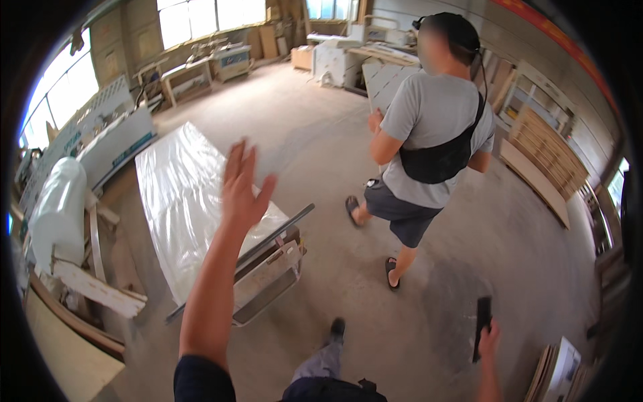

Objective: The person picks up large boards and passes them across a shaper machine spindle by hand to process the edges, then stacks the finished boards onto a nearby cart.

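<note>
The left hand point(243, 195) is hovering, spread wide, before the right edge of the wrapped panel point(175, 201); the right hand point(491, 338) is gripping a black bar point(483, 313); a person point(432, 127) is walking.

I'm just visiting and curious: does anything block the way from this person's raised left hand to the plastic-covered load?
Nothing visible does. The open left hand shows in front of the plastic-covered load, though the gap is hard to judge. The dark bar at the load's near end lies lower in the picture.
</note>
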The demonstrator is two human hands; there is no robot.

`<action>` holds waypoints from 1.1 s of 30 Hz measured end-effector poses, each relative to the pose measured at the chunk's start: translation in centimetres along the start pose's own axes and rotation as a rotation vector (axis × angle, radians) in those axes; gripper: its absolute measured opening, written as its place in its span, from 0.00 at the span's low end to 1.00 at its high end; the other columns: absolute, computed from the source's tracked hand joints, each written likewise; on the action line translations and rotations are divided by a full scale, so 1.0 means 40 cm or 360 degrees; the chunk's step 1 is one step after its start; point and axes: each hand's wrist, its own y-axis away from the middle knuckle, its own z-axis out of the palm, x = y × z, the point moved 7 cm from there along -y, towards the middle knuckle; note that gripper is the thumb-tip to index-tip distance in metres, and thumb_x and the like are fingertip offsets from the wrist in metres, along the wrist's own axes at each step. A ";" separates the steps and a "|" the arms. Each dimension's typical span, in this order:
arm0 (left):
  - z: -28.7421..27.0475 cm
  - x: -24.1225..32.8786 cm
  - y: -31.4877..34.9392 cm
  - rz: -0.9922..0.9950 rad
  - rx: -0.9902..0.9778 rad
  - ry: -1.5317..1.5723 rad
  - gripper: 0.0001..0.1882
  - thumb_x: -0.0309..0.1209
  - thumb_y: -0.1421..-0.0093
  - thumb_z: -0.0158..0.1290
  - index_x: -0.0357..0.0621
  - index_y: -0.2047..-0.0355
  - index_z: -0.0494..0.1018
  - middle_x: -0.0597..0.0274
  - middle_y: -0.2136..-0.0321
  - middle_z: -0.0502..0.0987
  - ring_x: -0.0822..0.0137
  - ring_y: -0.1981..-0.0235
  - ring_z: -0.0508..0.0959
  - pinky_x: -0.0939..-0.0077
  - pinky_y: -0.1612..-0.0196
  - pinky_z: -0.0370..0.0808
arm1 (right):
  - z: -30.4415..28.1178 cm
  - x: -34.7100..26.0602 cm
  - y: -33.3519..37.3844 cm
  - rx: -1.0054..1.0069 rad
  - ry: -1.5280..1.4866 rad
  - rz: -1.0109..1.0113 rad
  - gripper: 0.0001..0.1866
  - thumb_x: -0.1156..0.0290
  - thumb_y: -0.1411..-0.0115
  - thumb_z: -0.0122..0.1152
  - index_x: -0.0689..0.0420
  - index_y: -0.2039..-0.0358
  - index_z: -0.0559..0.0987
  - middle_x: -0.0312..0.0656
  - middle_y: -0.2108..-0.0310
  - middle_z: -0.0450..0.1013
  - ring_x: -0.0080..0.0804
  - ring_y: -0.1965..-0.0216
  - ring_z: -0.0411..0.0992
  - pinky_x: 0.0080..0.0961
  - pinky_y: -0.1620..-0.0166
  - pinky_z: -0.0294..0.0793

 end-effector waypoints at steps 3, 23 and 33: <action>0.469 -0.099 0.003 -0.0007 -0.1891 -0.0354 0.23 0.44 0.43 0.50 0.48 0.49 0.70 0.50 0.52 0.72 0.57 0.47 0.70 0.63 0.45 0.66 | 0.149 -0.068 -0.268 -0.0254 -0.0116 0.0155 0.22 0.74 0.45 0.52 0.63 0.49 0.69 0.54 0.55 0.71 0.45 0.52 0.69 0.38 0.48 0.67; 1.327 -0.331 -0.165 -0.0706 -0.1852 0.0232 0.22 0.49 0.43 0.47 0.46 0.57 0.71 0.49 0.62 0.77 0.47 0.58 0.75 0.55 0.58 0.73 | 1.156 -0.266 -1.306 -0.1142 0.0383 0.0248 0.16 0.73 0.50 0.48 0.66 0.62 0.75 0.60 0.64 0.73 0.58 0.60 0.71 0.47 0.55 0.69; 1.446 -0.674 0.481 -0.2069 -0.1418 0.0275 0.23 0.52 0.48 0.51 0.42 0.78 0.76 0.52 0.81 0.77 0.57 0.77 0.77 0.59 0.69 0.73 | 1.639 -1.461 -2.183 -0.1085 -0.0930 -0.0098 0.11 0.74 0.55 0.50 0.65 0.71 0.74 0.54 0.79 0.71 0.50 0.75 0.71 0.41 0.68 0.70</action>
